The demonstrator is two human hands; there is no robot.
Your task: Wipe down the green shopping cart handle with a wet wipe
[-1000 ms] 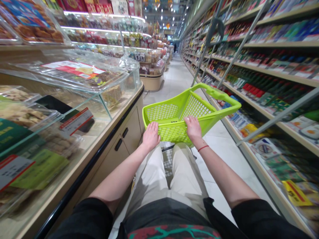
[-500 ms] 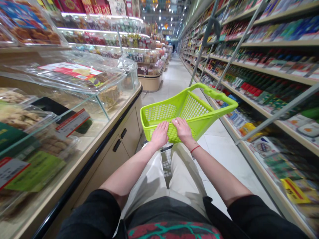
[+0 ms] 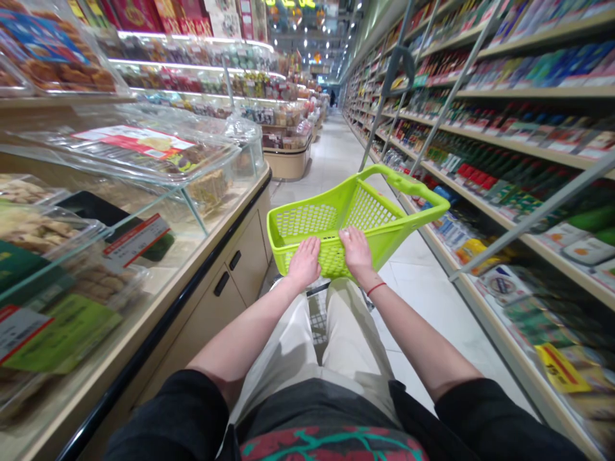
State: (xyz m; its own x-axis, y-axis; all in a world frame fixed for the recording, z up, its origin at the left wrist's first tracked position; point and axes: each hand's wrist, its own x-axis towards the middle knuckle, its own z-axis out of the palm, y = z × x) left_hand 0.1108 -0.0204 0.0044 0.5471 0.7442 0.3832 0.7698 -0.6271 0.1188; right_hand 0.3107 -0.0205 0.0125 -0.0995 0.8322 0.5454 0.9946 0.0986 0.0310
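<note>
A bright green plastic shopping cart (image 3: 312,224) stands right in front of me, turned askew, with its raised handle loop at the far right. Its upper basket has perforated walls, and I see nothing inside it. My left hand (image 3: 305,261) is closed over the near rim, fingers bent across the edge. A short way to the right, my right hand (image 3: 357,251) grips the same rim, a thin red string round its wrist. Below the basket, part of a lower grid (image 3: 318,318) shows between my legs.
On the left runs a display counter (image 3: 230,224) with glass panels and packaged food. Tall stocked shelves (image 3: 523,153) line the right side, with slanted metal bars (image 3: 480,256) before them. A tiled aisle (image 3: 331,137) stretches ahead past a rounded display stand (image 3: 287,160).
My hands have moved slightly apart along the rim, widening the gap between them. The cart and shelves sit a little further left in view.
</note>
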